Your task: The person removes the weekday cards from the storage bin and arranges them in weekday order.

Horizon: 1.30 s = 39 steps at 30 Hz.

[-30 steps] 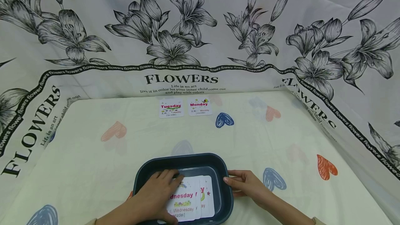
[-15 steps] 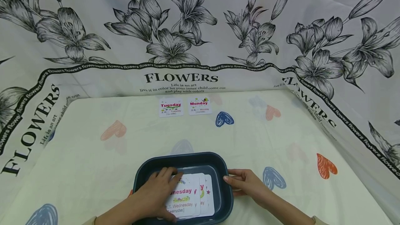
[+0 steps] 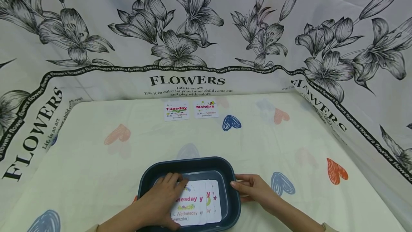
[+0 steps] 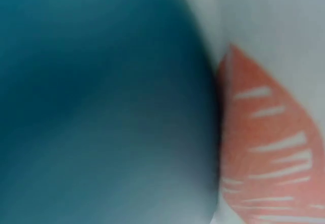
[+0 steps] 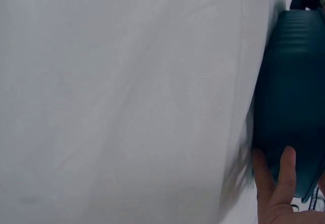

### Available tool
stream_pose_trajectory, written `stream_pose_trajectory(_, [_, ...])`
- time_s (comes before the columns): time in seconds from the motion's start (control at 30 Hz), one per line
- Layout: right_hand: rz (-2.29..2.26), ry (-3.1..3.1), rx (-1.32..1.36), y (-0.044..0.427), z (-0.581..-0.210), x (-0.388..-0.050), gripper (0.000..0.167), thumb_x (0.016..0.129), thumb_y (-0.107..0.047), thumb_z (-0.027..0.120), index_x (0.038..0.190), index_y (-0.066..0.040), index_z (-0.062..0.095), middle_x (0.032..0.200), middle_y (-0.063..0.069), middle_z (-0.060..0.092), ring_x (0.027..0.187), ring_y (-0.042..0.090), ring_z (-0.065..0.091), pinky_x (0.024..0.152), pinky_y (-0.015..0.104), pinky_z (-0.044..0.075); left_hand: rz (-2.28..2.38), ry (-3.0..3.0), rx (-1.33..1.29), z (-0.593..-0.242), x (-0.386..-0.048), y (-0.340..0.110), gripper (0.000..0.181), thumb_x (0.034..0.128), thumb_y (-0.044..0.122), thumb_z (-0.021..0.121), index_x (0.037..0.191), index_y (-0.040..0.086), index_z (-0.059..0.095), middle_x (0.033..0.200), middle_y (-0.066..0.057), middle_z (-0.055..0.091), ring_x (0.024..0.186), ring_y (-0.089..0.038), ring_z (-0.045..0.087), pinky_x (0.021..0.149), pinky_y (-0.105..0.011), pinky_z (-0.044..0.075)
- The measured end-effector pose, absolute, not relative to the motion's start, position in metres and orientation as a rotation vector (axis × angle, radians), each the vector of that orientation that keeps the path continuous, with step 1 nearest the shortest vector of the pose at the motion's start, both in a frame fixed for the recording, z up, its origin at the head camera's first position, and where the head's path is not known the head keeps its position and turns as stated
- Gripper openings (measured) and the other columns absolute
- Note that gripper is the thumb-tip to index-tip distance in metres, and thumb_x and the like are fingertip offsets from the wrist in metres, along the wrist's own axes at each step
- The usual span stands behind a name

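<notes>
Square white printed card cards [image 3: 194,203] seem light, stiff, best pinched edgewise; my left hand [image 3: 158,203] covers them, grip unclear; my right hand [image 3: 254,191] pinches the dark-blue rectangular plastic tray [image 3: 199,164].

Place: fabric-enclosed, room type unclear | floral hanging cloth [image 3: 219,38] | heart-print cover [image 3: 244,149]

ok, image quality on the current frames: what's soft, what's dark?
Head: fairly even light, Monday card legible, its smallest print soft. Left wrist: tray badly out of focus across much of the frame, red heart print clearer. Right wrist: greyish cast, tray side dark with little detail, fingers at lower right fairly clear.
</notes>
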State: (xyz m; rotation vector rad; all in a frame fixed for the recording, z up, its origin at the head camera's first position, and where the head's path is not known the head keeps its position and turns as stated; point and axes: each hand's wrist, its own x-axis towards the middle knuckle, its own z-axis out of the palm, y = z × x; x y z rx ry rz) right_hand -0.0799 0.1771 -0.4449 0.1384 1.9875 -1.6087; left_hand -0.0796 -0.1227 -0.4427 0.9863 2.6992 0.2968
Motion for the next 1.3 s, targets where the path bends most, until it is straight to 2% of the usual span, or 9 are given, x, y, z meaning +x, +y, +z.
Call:
stream_pose_trajectory(0.2, [-1.602, 1.987, 0.142, 0.178, -0.445, -0.08, 0.067, 0.087, -0.034, 0.063, 0.13, 0.012, 0.042, 0.109, 0.02, 0.064, 0.095, 0.028, 0.066, 0.071, 0.035, 0.054, 0.309, 2.714, 1.056, -0.428, -0.084, -0.128, 0.104, 0.0463, 0.068, 0.075, 0.13, 0.013, 0.048, 0.12, -0.004, 0.049, 0.1, -0.017, 0.042, 0.086, -0.042, 0.044])
stream_pose_trajectory(0.4, [-1.599, 1.993, 0.141, 0.179, -0.446, -0.081, 0.065, 0.087, -0.034, 0.063, 0.13, 0.011, 0.043, 0.109, 0.02, 0.065, 0.094, 0.028, 0.066, 0.071, 0.035, 0.054, 0.402, 2.709, 1.057, -0.388, -0.099, -0.141, 0.102, 0.0464, 0.064, 0.078, 0.13, 0.013, 0.05, 0.121, -0.002, 0.049, 0.105, -0.014, 0.041, 0.089, -0.041, 0.043])
stream_pose_trajectory(0.53, [-1.607, 1.979, 0.149, 0.178, -0.447, -0.08, 0.066, 0.087, -0.034, 0.063, 0.13, 0.012, 0.042, 0.11, 0.02, 0.064, 0.095, 0.029, 0.065, 0.07, 0.035, 0.054, 0.388, 2.761, 1.05, -0.373, -0.105, -0.146, 0.102, 0.045, 0.061, 0.079, 0.13, 0.013, 0.051, 0.122, -0.002, 0.049, 0.107, -0.014, 0.041, 0.089, -0.04, 0.042])
stream_pose_trajectory(0.87, [-1.618, 1.96, 0.145, 0.178, -0.442, -0.08, 0.068, 0.086, -0.034, 0.064, 0.129, 0.013, 0.042, 0.111, 0.02, 0.064, 0.097, 0.029, 0.065, 0.069, 0.033, 0.054, 0.37, 2.822, 1.005, -0.37, -0.122, -0.161, 0.102, 0.0445, 0.056, 0.083, 0.129, 0.01, 0.052, 0.119, -0.003, 0.051, 0.103, -0.016, 0.045, 0.083, -0.038, 0.046])
stream_pose_trajectory(1.3, [-1.606, 1.98, 0.139, 0.175, -0.44, -0.079, 0.061, 0.086, -0.034, 0.064, 0.123, 0.013, 0.05, 0.106, 0.019, 0.066, 0.096, 0.029, 0.065, 0.07, 0.033, 0.054, 0.368, 2.861, 0.872, -0.365, -0.165, -0.189, 0.103, 0.0475, 0.055, 0.082, 0.133, 0.008, 0.048, 0.119, -0.01, 0.049, 0.094, -0.019, 0.046, 0.07, -0.029, 0.048])
